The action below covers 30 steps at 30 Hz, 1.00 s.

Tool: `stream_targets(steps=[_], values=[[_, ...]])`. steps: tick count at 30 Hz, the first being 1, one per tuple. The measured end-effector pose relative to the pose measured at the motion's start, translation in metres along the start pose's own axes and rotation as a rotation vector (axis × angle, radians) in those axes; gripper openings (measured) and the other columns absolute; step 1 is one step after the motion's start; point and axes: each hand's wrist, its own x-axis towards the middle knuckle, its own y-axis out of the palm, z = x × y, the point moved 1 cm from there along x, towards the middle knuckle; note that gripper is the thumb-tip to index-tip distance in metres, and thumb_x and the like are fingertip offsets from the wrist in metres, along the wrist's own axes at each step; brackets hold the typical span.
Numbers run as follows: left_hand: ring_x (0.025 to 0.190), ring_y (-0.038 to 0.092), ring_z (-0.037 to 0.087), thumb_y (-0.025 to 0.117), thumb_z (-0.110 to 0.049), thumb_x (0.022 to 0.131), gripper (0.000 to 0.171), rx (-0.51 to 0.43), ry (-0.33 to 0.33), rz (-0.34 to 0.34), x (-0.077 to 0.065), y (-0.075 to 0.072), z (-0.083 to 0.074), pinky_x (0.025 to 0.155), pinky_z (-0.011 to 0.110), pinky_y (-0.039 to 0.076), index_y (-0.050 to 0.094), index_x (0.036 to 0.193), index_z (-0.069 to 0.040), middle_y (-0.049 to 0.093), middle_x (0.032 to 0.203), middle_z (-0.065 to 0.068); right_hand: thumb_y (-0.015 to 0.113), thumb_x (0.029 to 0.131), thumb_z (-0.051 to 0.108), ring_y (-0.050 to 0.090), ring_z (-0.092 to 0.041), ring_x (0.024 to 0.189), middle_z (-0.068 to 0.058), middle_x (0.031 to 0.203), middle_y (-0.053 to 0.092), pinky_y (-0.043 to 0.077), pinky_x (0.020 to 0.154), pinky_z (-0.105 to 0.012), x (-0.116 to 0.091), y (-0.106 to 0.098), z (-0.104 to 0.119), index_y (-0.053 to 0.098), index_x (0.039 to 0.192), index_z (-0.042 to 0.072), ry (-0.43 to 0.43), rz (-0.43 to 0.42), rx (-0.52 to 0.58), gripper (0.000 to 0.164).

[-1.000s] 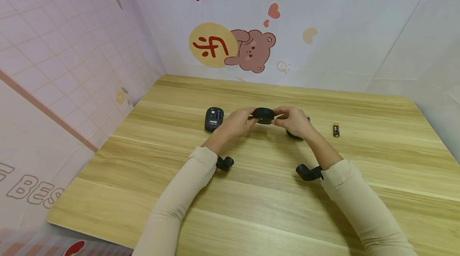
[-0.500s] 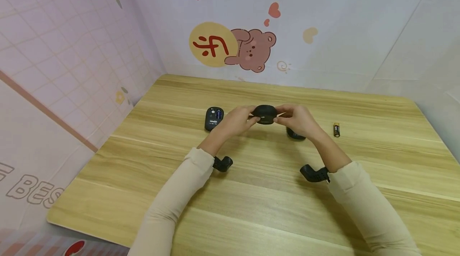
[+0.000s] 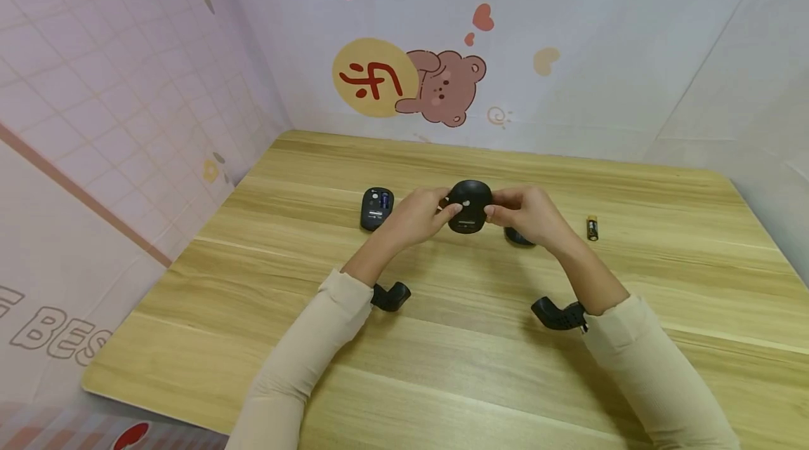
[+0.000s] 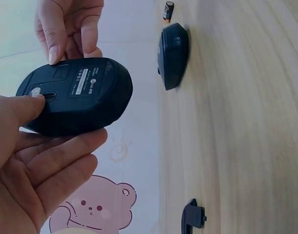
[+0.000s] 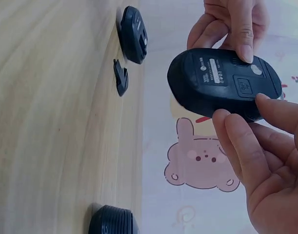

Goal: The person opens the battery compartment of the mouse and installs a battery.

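A black computer mouse [image 3: 470, 208] is held up above the table between both hands, its underside with label and small switch turned towards the head camera. My left hand [image 3: 422, 215] grips one side, thumb on the underside near the switch [image 4: 50, 96]. My right hand [image 3: 529, 215] pinches the other side between thumb and fingers; in the right wrist view the thumb lies by a small square panel [image 5: 245, 86]. Another black mouse [image 3: 377, 209] lies underside up left of my left hand, a blue battery in its bay. A further dark mouse [image 4: 173, 56] sits partly behind my right hand.
A black and gold battery [image 3: 592, 227] lies on the wooden table [image 3: 442, 352] to the right. A small black cover-like piece [image 5: 121, 78] lies near the left mouse. Black wrist mounts [image 3: 392, 296] stick out under both forearms. A printed wall cloth [image 3: 569, 106] stands behind the table.
The held mouse has tilted so that more of its underside faces the head camera. Both hands have turned with it, and the right hand has shifted slightly right.
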Motion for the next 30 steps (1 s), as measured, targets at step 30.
stream_targets(steps=[30], values=[[0.070, 0.068, 0.018, 0.056, -0.022, 0.096, 0.039, -0.735, -0.217, 0.048, -0.029, 0.006, -0.019, 0.068, 0.035, 0.057, 0.057, 0.124, 0.005, 0.069, 0.093, 0.018, 0.055, 0.096, 0.011, 0.068, -0.013, 0.071, -0.010, 0.083, 0.069, 0.055, 0.071, -0.028, -0.035, 0.001, 0.015, 0.050, 0.120, -0.022, 0.175, 0.071, 0.395, 0.041]])
